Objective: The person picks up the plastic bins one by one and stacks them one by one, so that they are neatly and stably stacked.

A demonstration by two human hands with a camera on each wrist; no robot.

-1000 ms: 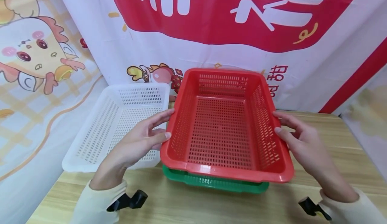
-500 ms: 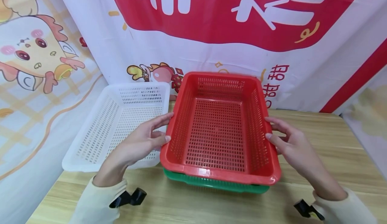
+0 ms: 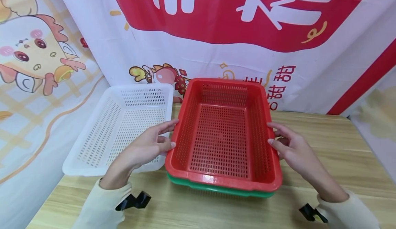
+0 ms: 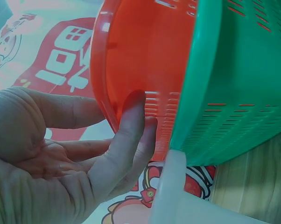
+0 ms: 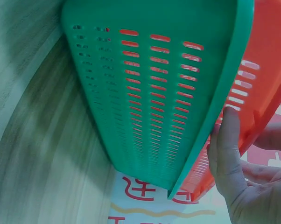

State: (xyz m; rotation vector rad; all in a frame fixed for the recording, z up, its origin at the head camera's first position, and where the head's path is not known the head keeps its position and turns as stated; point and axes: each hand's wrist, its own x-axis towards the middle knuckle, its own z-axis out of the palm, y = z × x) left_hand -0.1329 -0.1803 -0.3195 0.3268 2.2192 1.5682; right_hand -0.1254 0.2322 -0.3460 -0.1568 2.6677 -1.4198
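A red plastic mesh basket (image 3: pixel 220 139) sits partly nested inside a green mesh basket (image 3: pixel 216 187) on the table. My left hand (image 3: pixel 148 147) grips the red basket's left rim between thumb and fingers; in the left wrist view its fingertips (image 4: pixel 135 105) lie against the outer wall under the rim. On the opposite side, my right hand (image 3: pixel 292 147) holds the right rim the same way. Both wrist views show the red wall standing above the green rim (image 5: pixel 224 98). From above, most of the green basket is hidden under the red one.
A white mesh basket (image 3: pixel 136 119) stands on the left, close beside the stacked pair and under my left hand. The wooden table (image 3: pixel 328 136) runs on to the right. A printed cloth backdrop (image 3: pixel 198 36) hangs right behind the baskets.
The red basket has come down further into the green one and its right side has shifted left, lining up with it. Both hands stay on its rim, and the right has moved left with it.
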